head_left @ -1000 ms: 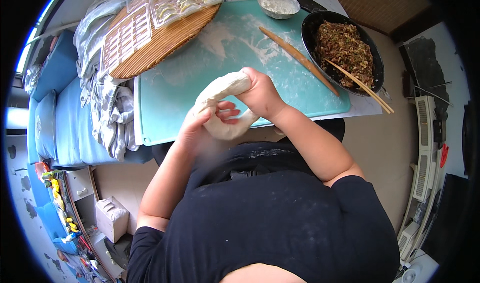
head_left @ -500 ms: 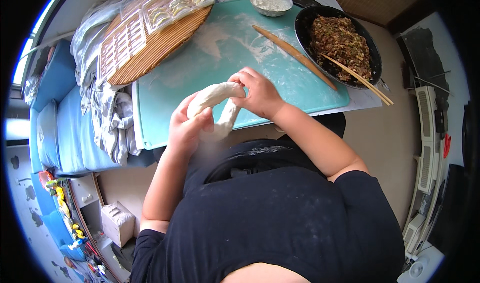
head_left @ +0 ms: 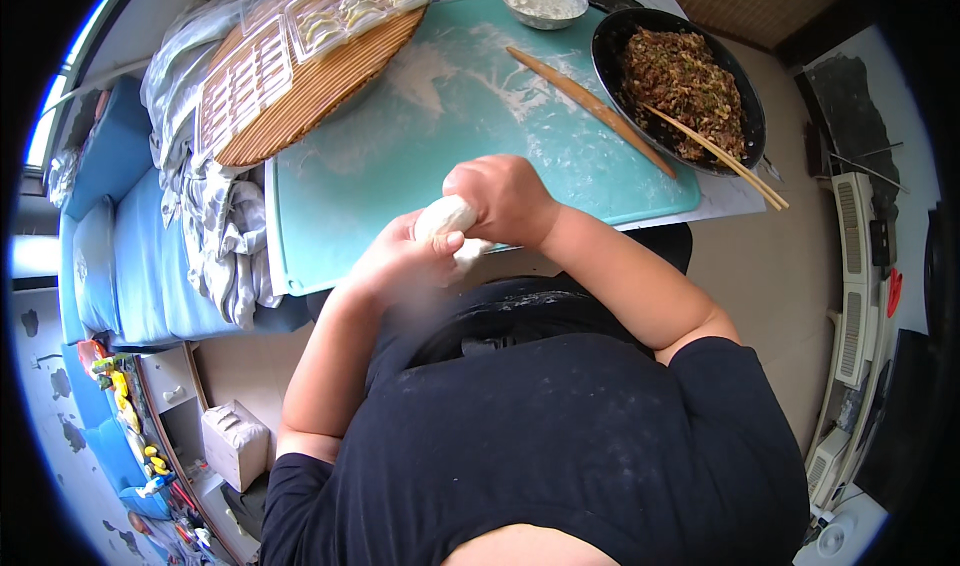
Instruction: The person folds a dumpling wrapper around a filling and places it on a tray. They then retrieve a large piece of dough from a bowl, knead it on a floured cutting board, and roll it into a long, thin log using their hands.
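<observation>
we see the dough, a white lump, held above the near edge of the teal mat, pressed between both hands. the left hand cups it from below, fingers closed on it; the right hand wraps over its top. on the mat lies a rolling pin; beside it a dark pan of filling with chopsticks.
</observation>
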Motion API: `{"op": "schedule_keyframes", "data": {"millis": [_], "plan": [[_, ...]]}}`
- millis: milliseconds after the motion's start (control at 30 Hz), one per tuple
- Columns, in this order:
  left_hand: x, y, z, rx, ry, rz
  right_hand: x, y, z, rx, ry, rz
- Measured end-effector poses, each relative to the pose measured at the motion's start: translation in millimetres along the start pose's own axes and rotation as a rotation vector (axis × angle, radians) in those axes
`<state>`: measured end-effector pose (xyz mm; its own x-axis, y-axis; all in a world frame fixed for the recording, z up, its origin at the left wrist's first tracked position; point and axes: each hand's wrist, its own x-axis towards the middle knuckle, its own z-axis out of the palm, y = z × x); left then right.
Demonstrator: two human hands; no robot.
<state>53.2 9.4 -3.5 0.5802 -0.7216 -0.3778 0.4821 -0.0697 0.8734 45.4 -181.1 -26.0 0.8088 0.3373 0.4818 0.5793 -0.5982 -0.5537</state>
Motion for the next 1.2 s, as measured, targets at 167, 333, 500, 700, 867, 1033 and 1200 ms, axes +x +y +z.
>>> {"op": "schedule_keyframes", "data": {"millis": [167,333,500,700,867,1033,1200], "plan": [[-7,12,6,-0.023,0.108,-0.027,-8,26,7,-0.063,0.239,-0.123],[-10,-6,-6,-0.011,0.028,-0.058,-14,19,21,0.436,-0.021,0.404],[3,2,-8,-0.128,-0.105,-0.117,5,-4,10,0.031,-0.075,-0.076],[-6,10,2,-0.12,-0.135,-0.113,-2,26,4,-0.139,0.104,-0.102],[-4,-9,0,-0.169,-0.179,0.07,-3,5,2,0.566,-0.027,0.491],[0,11,8,0.116,0.049,0.034,14,-13,-9,0.046,-0.11,0.198],[-11,22,14,-0.047,0.083,0.02,15,12,-5,-0.151,0.09,-0.174]]}}
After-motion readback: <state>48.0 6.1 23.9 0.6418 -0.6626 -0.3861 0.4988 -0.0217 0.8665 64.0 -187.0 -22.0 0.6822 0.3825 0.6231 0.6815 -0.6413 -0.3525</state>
